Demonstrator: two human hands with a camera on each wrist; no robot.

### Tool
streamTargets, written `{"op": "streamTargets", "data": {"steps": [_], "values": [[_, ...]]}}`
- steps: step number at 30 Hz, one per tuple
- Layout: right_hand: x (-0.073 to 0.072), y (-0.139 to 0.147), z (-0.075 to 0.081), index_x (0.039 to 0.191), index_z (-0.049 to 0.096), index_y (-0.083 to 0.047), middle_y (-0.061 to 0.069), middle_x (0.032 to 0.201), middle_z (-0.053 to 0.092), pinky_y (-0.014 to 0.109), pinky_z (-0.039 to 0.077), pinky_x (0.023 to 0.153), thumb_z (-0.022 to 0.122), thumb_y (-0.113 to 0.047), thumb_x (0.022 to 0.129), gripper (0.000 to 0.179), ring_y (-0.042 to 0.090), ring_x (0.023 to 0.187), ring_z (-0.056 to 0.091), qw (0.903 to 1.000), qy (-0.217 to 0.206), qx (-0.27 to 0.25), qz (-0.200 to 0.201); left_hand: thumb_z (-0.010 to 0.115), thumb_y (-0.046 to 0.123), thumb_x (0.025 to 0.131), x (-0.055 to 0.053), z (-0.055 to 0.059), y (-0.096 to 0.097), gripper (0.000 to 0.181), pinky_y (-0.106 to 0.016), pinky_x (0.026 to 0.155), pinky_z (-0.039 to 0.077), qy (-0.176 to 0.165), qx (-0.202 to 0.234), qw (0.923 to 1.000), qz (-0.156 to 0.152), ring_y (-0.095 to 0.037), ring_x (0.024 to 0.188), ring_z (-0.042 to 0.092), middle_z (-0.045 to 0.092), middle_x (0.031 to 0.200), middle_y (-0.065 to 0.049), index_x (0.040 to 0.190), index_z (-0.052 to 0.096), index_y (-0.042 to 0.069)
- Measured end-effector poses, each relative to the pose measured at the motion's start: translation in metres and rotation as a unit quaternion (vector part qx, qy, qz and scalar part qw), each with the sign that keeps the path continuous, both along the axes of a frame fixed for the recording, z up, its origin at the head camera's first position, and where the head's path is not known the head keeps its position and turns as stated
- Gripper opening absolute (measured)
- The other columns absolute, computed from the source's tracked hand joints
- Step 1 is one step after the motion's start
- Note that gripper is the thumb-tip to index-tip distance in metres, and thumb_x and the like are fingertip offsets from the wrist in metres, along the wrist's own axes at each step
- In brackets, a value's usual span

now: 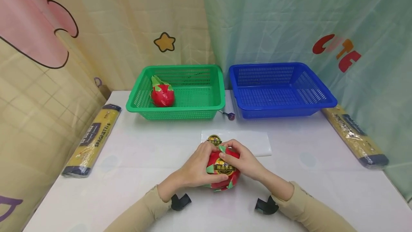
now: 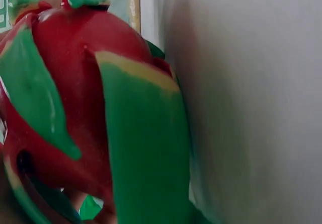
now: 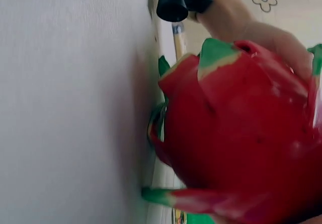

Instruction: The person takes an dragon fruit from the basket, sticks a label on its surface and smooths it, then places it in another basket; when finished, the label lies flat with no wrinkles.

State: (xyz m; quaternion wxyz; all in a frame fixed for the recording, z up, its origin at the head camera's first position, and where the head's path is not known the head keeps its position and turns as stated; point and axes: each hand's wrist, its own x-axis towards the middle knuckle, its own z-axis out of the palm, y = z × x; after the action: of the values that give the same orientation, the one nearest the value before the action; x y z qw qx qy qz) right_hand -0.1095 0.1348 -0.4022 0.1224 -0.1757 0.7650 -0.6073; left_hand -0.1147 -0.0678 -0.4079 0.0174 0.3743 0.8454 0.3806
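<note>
Both hands hold a red dragon fruit (image 1: 233,179) with green scale tips, low over the white table. My left hand (image 1: 197,167) grips its left side, the thumb lying across the near face. From the right, my right hand (image 1: 246,160) curls over the top, its thumb by the upper edge of a black and gold label (image 1: 224,167) on the fruit. In the left wrist view, the dragon fruit (image 2: 80,88) shows broad green scales close to the tabletop. The right wrist view shows the dragon fruit (image 3: 241,138) from its red side, fingers mostly hidden behind it.
Just beyond the hands lies a white sheet (image 1: 259,142) with a similar round label (image 1: 214,139). A green basket (image 1: 175,110) holds another dragon fruit (image 1: 163,96). Beside it are a blue basket (image 1: 283,112) and a lollipop (image 1: 230,116). Spaghetti packs (image 1: 93,139) (image 1: 355,137) flank the table.
</note>
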Motion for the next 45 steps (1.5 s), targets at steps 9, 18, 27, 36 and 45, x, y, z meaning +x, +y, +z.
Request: {"op": "streamTargets", "data": {"steps": [9,18,27,36,45], "values": [[-0.008,0.016,-0.004,0.125,0.045,-0.003,0.016,0.137,0.042,0.029,0.041,0.095,0.037,-0.024,0.102,0.031,0.026,0.122,0.041,0.9947,-0.009,-0.017,0.101,0.065,0.039,0.081,-0.007,-0.002,-0.008,0.052,-0.027,0.082,0.047,-0.062,0.015,0.9968,-0.047,-0.011,0.107,0.042,0.044,0.111,0.005,0.118,0.037,0.016],[-0.016,0.025,0.0,0.128,0.035,-0.003,0.02,0.131,0.04,0.04,0.052,0.082,0.065,-0.01,0.087,0.051,0.026,0.102,0.058,0.9758,-0.016,-0.046,0.213,0.065,0.036,0.079,-0.008,0.002,-0.01,0.052,-0.027,0.08,0.049,-0.078,0.008,0.9955,-0.053,-0.01,0.107,0.044,0.046,0.113,0.005,0.119,0.037,0.017],[-0.028,0.058,0.019,0.122,0.043,-0.001,0.018,0.119,0.05,0.045,0.052,0.08,0.069,-0.005,0.083,0.047,0.03,0.1,0.06,0.9667,-0.016,-0.063,0.248,0.061,0.039,0.089,-0.021,0.017,-0.023,0.055,-0.036,0.092,0.045,-0.118,0.032,0.9888,-0.085,-0.015,0.117,0.046,0.049,0.128,0.002,0.136,0.044,0.017],[-0.062,0.14,0.051,0.127,0.043,-0.007,0.008,0.139,0.042,0.033,0.048,0.09,0.048,0.006,0.091,0.038,0.021,0.12,0.047,0.9343,0.042,-0.263,0.237,0.053,0.018,0.096,-0.05,0.026,-0.024,0.02,-0.038,0.081,0.048,0.038,0.133,0.9734,0.182,-0.021,0.099,0.056,0.064,0.104,-0.005,0.107,0.064,0.006],[-0.109,0.165,0.086,0.111,0.047,-0.01,0.003,0.126,0.045,0.024,0.051,0.081,0.053,0.008,0.09,0.028,0.017,0.11,0.047,0.9691,0.017,-0.239,-0.058,0.057,0.016,0.094,-0.079,0.029,0.036,0.021,-0.033,0.077,0.05,-0.131,0.216,0.9628,0.096,-0.019,0.092,0.06,0.065,0.103,-0.009,0.11,0.061,0.002]]}}
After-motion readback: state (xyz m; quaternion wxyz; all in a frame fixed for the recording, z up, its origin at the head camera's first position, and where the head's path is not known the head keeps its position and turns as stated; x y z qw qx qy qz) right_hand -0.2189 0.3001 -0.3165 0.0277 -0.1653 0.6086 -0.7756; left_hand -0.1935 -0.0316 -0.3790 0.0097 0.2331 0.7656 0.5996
